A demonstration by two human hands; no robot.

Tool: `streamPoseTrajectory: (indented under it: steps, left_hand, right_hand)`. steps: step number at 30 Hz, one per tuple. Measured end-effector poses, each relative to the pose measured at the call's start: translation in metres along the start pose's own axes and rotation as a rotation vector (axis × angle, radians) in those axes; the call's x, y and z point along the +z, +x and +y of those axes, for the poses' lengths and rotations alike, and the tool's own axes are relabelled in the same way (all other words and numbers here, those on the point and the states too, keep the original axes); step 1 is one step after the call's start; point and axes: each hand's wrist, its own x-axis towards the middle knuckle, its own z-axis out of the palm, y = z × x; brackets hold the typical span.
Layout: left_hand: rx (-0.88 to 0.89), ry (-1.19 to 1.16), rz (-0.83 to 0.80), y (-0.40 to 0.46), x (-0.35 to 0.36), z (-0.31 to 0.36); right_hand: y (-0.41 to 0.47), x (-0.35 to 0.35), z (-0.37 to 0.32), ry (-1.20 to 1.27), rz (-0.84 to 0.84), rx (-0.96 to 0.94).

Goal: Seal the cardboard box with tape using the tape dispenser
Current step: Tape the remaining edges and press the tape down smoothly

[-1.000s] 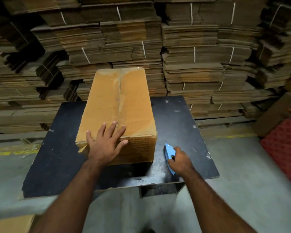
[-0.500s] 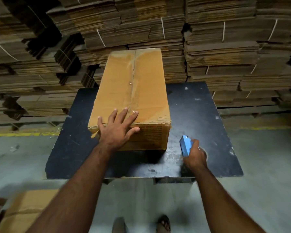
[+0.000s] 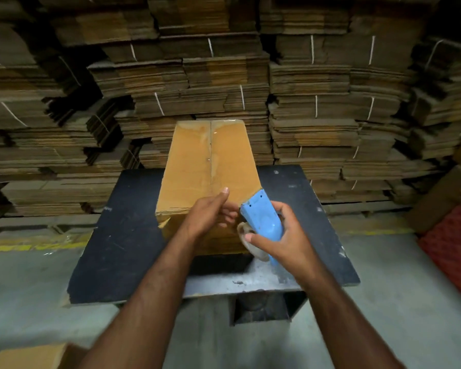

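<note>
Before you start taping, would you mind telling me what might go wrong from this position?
Neither hand rests on the cardboard box: the right hand grips the tape dispenser and the left hand reaches toward its front end. So the box may slide on the table when tape is pressed on. The left fingers are close to the dispenser's front edge and could get nicked.

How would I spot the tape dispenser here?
Find the black table before the stacked cardboard, with a box on it. At the box's near end, the right hand grips the dispenser, the only blue thing.
</note>
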Motion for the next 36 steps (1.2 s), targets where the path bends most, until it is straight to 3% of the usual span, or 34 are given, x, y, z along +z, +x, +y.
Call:
streamPoseTrajectory:
  steps: [6,12,18,22,29,36]
  left_hand:
    - [-0.075,-0.141,0.024,-0.040,-0.066,0.015]
    - [0.074,-0.236,0.049,-0.060,-0.126,0.008]
    - [0.123,-0.106,0.072,-0.058,-0.151,0.003]
    - [0.132,-0.067,0.109,-0.055,-0.147,0.005]
    - [0.225,0.040,0.267,-0.028,-0.136,0.024]
    - [0.172,0.000,0.488,0.008,-0.120,0.034]
  right_hand:
    - [0.002,0.059,-0.053,-0.333,-0.079,-0.124]
    - [-0.003,0.109,-0.066,-0.423,-0.123,-0.151]
    - [-0.007,0.133,-0.063,-0.600,-0.065,-0.170]
    - [-0.003,0.131,-0.065,-0.734,-0.036,-0.197]
    - [0.034,0.106,-0.080,-0.915,-0.067,-0.444]
    - [0.093,0.061,-0.085,-1.048,-0.140,-0.635]
